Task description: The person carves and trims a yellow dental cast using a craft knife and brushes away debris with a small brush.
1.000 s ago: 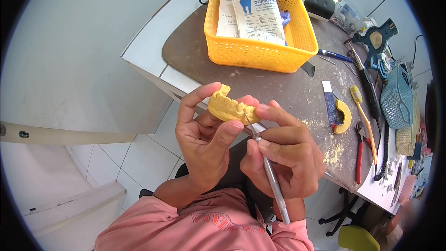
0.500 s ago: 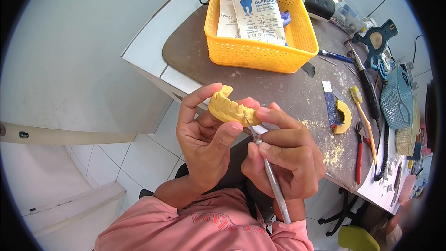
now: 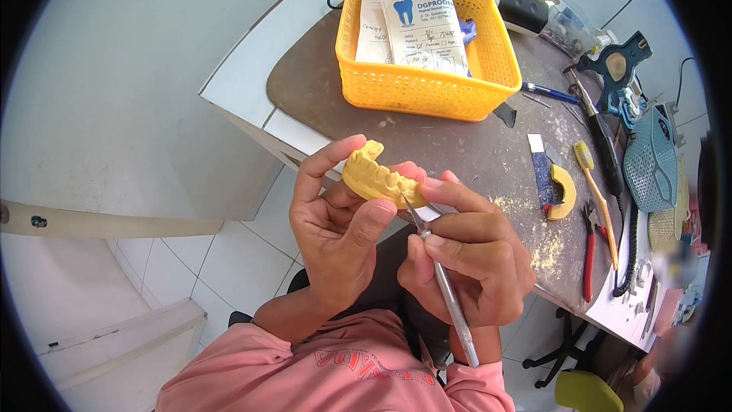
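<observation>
A yellow dental model [image 3: 375,178] with a row of teeth is held up over the bench's near edge. My left hand [image 3: 332,229] grips it from the left, thumb on the near side and fingers around the far side. My right hand [image 3: 476,255] holds a slim metal carving tool [image 3: 451,301] like a pen. The tool's pointed tip touches the model's near side, by the teeth at its right end. Fingertips of my right hand rest against that same end.
On the brown bench [image 3: 320,84] stands a yellow basket [image 3: 427,91] holding paper slips. To the right lie a yellow arch piece [image 3: 563,192], a toothbrush [image 3: 598,202], red-handled pliers [image 3: 589,259], a black handpiece [image 3: 606,149] and pale shavings [image 3: 547,252]. A blue basket [image 3: 650,164] stands beyond.
The carving tool's tip has shifted very slightly along the model's near side, and my right hand has moved a little with it. My left hand and the model have hardly moved.
</observation>
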Available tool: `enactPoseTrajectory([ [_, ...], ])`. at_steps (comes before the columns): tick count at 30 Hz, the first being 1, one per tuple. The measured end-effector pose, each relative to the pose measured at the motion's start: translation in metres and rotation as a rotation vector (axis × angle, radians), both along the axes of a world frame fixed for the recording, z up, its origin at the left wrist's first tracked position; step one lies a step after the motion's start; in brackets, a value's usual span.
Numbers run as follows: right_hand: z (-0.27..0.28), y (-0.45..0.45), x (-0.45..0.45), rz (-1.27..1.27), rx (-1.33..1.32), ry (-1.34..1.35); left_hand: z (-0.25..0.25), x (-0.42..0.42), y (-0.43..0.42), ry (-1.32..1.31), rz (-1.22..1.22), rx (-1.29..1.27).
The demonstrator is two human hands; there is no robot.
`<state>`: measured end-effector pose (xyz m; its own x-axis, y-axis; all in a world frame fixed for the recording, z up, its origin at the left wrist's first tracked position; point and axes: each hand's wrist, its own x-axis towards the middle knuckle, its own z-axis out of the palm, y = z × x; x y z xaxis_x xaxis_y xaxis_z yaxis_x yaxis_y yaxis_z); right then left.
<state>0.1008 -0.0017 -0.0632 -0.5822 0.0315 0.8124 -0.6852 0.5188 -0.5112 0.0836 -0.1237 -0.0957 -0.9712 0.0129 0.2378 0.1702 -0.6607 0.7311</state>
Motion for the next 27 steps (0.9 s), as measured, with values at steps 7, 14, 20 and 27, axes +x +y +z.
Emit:
enactPoseTrajectory([
  [7,0.000,0.001,-0.001,0.011,0.037,0.009,0.000,-0.001,0.001,0.004,0.008,-0.013],
  [14,0.000,0.003,0.000,0.018,0.035,0.000,0.003,0.000,0.001,-0.007,0.003,-0.010],
  [20,0.017,0.040,0.030,-0.102,-0.068,0.007,0.002,-0.001,0.006,-0.006,-0.010,0.138],
  [27,0.050,0.153,0.070,-0.905,0.343,-0.289,0.015,0.003,0.009,-0.009,-0.001,-0.199],
])
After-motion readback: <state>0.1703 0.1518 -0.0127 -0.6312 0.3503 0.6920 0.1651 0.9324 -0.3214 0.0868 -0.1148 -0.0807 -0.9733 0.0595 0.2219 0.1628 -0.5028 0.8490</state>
